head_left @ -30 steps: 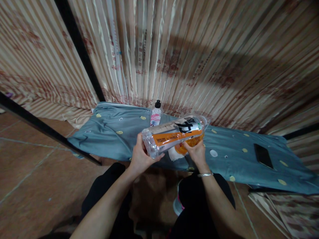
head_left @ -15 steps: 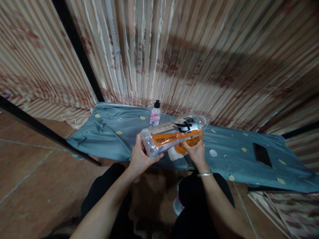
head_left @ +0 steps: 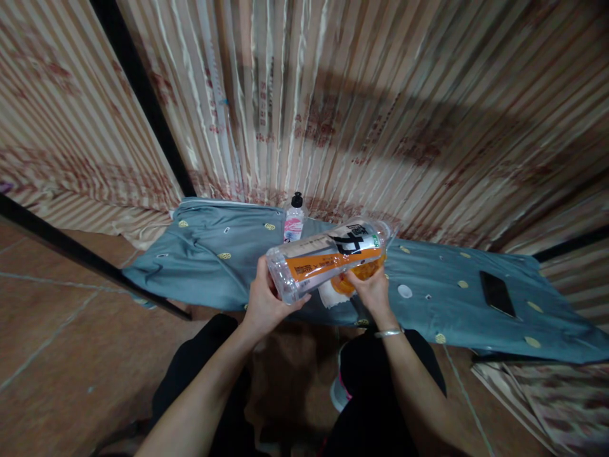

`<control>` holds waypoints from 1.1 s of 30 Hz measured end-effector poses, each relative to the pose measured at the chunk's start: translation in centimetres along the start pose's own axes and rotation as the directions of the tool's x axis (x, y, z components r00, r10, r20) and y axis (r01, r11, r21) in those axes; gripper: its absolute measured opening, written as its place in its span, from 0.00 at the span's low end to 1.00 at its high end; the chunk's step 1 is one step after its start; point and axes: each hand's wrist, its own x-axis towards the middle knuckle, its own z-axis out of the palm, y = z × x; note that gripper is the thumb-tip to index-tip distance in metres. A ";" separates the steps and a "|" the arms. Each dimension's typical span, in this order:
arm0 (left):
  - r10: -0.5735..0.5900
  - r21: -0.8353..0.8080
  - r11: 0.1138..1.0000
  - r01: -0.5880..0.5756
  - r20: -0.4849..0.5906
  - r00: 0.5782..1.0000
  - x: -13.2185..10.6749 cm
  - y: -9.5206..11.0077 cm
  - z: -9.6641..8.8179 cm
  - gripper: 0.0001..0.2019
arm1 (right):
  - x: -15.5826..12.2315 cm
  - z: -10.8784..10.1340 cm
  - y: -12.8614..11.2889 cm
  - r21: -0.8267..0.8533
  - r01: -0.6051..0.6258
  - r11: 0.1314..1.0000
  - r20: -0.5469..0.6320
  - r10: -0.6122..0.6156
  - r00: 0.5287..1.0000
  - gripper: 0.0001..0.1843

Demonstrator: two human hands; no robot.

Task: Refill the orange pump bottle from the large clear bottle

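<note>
My left hand (head_left: 266, 297) is wrapped round the base of a large clear plastic bottle (head_left: 323, 257) with a silver and orange label. The bottle lies tilted almost level, its base toward the left and its other end toward the right. Below that right end, my right hand (head_left: 373, 291) grips an orange see-through container (head_left: 367, 270), partly hidden by the bottle and my fingers. A piece of white tissue or cloth (head_left: 332, 297) shows just under the container. Behind the bottle stands a small clear bottle (head_left: 294, 223) with a black cap and pink label.
A blue-green cloth with yellow prints (head_left: 209, 273) covers the low table. On it, to the right, lie a small white disc (head_left: 405, 291) and a black phone (head_left: 497, 293). A striped curtain (head_left: 285, 95) hangs behind, and black poles (head_left: 137, 89) rise at the left.
The view has shifted very slightly. Both hands keep their hold, and the large bottle stays at nearly the same tilt.
</note>
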 end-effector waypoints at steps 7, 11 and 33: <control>0.011 0.033 0.999 -0.011 0.000 1.000 0.0 0.3 0.0 0.39 | 0.0 -0.1 -0.2 -0.003 -0.023 1.000 0.007 0.023 1.000 0.57; 0.007 0.029 1.000 -0.007 0.011 1.000 0.1 0.6 0.1 0.39 | 0.0 0.0 0.1 0.000 -0.019 1.000 0.009 0.019 1.000 0.56; -0.018 0.018 1.000 0.018 -0.007 1.000 0.0 0.7 0.1 0.40 | 0.1 -0.1 0.1 0.004 -0.013 1.000 0.035 0.013 0.999 0.54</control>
